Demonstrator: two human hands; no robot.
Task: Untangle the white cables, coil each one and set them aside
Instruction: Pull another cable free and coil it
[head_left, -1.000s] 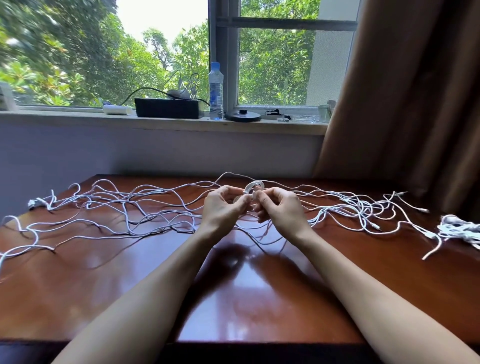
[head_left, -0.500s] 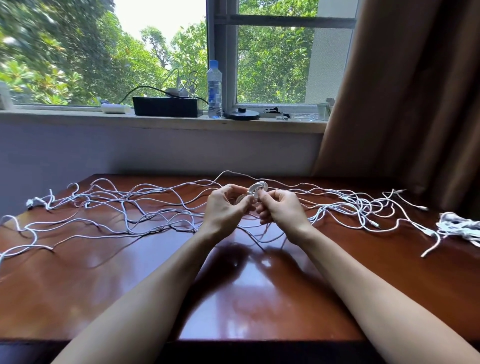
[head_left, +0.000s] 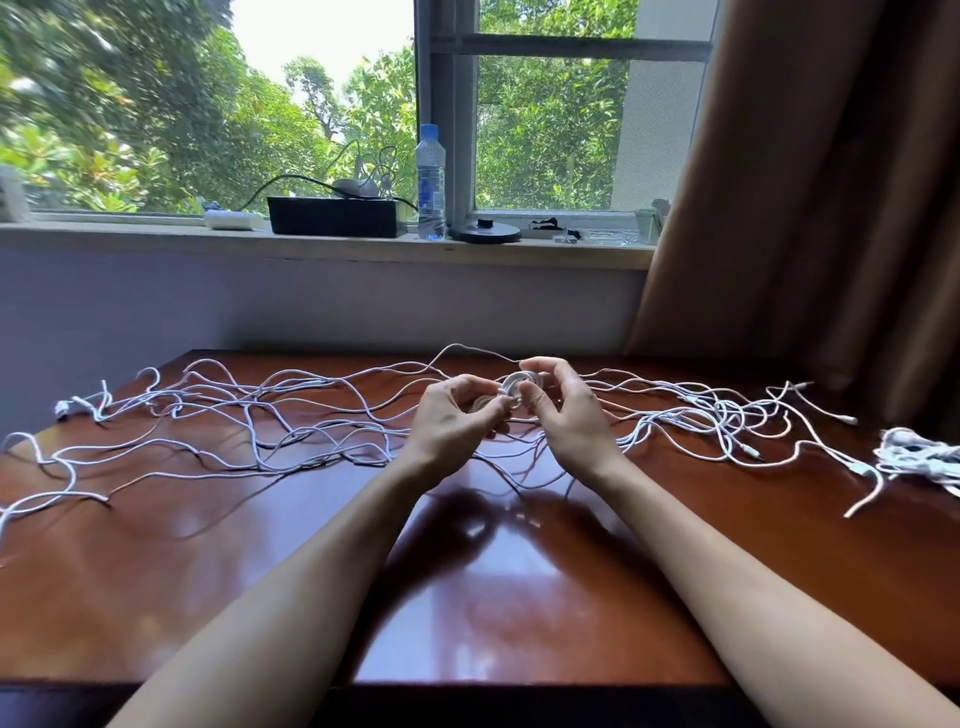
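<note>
though aloft, coil (head_left: 513, 385) between left hand's (head_left: 451, 422) and right hand's (head_left: 570, 415) fingers (head_left: 543, 367)

1. Your glossy wooden table (head_left: 519, 597) fills the foreground.
2. On the windowsill (head_left: 156, 236) stand a black box (head_left: 335, 215) and, just right, a water bottle (head_left: 430, 182).
3. Beside the bottle: a round black disc (head_left: 485, 234), possibly a lid.
4. A brown curtain (head_left: 831, 182) hangs at your right.
</note>
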